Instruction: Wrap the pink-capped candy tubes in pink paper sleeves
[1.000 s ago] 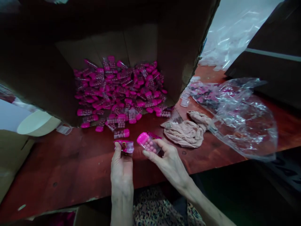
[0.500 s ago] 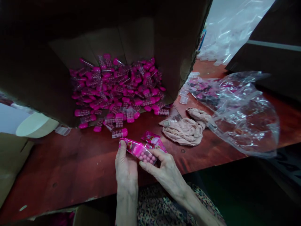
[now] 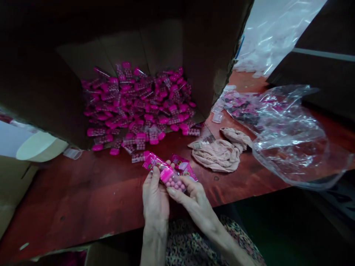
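A small clear container of pink balls point(image 3: 174, 183) with a pink cap is pinched between the thumb and fingers of my right hand point(image 3: 194, 194). A shiny pink wrapper point(image 3: 153, 160) extends from its cap end toward the upper left. My left hand point(image 3: 156, 197) holds the wrapper and cap from the left, its thumb on top and its fingers behind. More pink packets point(image 3: 185, 169) lie on the red table point(image 3: 105, 188) just behind my hands. Similar pink-capped containers point(image 3: 138, 105) form a heap in and before the mouth of a large cardboard box point(image 3: 202, 74).
A crumpled beige cloth point(image 3: 219, 157) lies right of the packets. Beyond it is a clear plastic bag point(image 3: 294, 136) with pink pieces. At the left stand a pale bowl point(image 3: 41, 147) and a cardboard box point(image 3: 13, 184). Another dark box point(image 3: 327, 74) is at the right.
My left hand has shifted right, up along the wrapper toward the cap, and its fingers now show behind. The wrapper's free end has risen slightly. The plastic bag's edge has spread to the right.
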### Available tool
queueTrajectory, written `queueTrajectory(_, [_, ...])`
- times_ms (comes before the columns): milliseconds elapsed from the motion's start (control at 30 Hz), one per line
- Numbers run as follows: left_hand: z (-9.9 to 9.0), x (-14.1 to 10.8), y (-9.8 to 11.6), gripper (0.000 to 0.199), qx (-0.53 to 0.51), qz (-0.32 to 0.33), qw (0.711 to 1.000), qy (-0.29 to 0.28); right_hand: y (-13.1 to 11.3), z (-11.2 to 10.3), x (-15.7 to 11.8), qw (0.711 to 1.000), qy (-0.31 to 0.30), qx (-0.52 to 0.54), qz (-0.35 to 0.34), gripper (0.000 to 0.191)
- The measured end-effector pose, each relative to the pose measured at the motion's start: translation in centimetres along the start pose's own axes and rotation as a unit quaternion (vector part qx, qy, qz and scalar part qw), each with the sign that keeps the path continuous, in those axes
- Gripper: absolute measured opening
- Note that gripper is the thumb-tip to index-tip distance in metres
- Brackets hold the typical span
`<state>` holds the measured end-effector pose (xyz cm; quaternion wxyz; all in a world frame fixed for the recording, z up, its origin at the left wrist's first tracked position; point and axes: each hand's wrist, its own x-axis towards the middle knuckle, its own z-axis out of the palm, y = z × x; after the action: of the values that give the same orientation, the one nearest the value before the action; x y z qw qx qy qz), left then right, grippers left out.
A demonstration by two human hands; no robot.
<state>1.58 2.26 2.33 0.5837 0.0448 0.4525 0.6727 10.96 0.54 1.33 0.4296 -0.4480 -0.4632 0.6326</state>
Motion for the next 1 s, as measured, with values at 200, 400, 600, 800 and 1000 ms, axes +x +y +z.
queueTrajectory(200, [0.2,-0.4,0.4,0.030,0.011,0.018,0.998,-0.052,0.4,-0.3,0.4,0.994,-0.049,0.092,0.028,0.018])
queueTrajectory(400, [-0.1,-0.4,-0.2,0.031,0.044,-0.006,0.996,-0.071,1.0,0.4,-0.2,0.980,0.037,-0.167,-0.100,0.015])
queueTrajectory(600, [-0.1,-0.6,0.0,0.038,0.058,-0.049,0.991,-0.115,0.5,-0.1,-0.6,0.978,0.011,-0.191,-0.083,0.015])
queueTrajectory(800, [-0.2,-1.2,0.7,0.038,0.080,-0.044,0.985,-0.147,-0.4,-0.7,-1.1,0.992,-0.033,-0.115,-0.030,0.022])
queueTrajectory(1000, [-0.3,-1.0,0.4,0.032,0.136,-0.008,0.976,-0.172,0.3,-0.3,-1.0,0.981,-0.015,-0.185,-0.056,0.018])
